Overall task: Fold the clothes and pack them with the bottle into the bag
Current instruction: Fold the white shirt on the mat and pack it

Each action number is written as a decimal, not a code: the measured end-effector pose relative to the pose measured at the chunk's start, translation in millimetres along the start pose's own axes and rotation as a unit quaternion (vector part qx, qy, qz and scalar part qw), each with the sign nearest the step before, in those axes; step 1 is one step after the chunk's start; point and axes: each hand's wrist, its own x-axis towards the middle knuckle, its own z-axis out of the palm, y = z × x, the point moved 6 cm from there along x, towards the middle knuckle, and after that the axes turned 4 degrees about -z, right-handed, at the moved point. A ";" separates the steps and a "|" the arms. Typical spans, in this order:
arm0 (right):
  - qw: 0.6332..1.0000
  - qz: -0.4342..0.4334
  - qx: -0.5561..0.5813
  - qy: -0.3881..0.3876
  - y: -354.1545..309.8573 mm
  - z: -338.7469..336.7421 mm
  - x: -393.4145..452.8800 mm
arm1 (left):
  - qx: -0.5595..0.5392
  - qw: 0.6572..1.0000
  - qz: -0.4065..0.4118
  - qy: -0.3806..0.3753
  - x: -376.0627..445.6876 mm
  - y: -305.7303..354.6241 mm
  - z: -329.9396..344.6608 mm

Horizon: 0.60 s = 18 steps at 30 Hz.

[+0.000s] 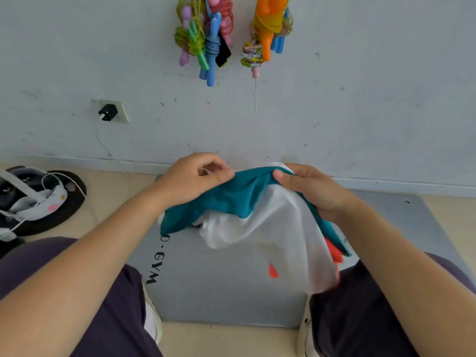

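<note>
A teal and white garment (pixel 247 210) with orange patches hangs bunched in the air above a grey mat (pixel 219 279). My left hand (pixel 190 179) pinches its upper edge at the left. My right hand (pixel 311 189) grips the same edge at the right, thumb on the teal cloth. The white part droops down toward my right leg. No bottle or bag is in view.
The grey mat printed "GYM" lies on the beige floor between my legs. A white headset (pixel 33 197) with cables rests on a black disc at the left. Bundles of coloured jump ropes (pixel 206 39) hang on the white wall, and a black charger (pixel 108 112) sits in a socket.
</note>
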 end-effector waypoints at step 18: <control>0.971 0.104 -0.126 -0.172 23.7 20.3 14.1 | -0.123 0.984 -0.017 0.128 17.0 -8.9 -6.7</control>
